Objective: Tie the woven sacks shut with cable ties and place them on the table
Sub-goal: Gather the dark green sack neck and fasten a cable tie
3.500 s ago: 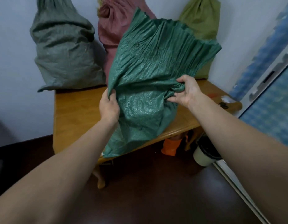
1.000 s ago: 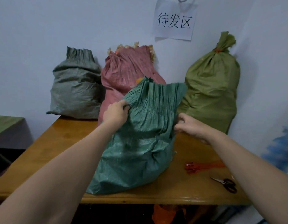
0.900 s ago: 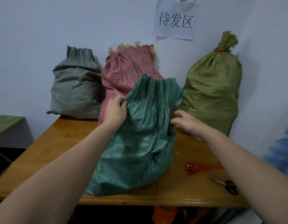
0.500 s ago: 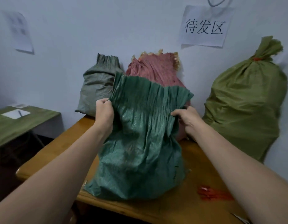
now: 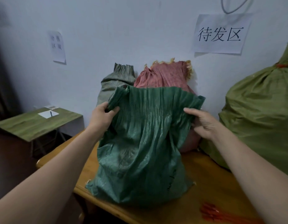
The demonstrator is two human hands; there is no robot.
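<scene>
A dark green woven sack (image 5: pixel 140 151) stands upright on the wooden table (image 5: pixel 212 188) near its front left corner, its pleated mouth spread wide and untied. My left hand (image 5: pixel 102 118) grips the left corner of the mouth. My right hand (image 5: pixel 203 122) holds the right side of the mouth, fingers curled into the fabric. A bundle of red cable ties (image 5: pixel 220 214) lies on the table at the lower right. Behind stand a grey-green sack (image 5: pixel 114 83) and a pink sack (image 5: pixel 166 75), both untied, and at the right an olive sack (image 5: pixel 259 113) tied with a red tie.
A paper sign (image 5: pixel 220 34) with characters hangs on the wall above the sacks, and a smaller sheet (image 5: pixel 56 46) hangs farther left. A low green side table (image 5: pixel 31 125) with a paper and pen stands left of the wooden table.
The sack was carried onto the table and set down. Since half a second ago my hands have spread its mouth wider, and the view has shifted left and closer.
</scene>
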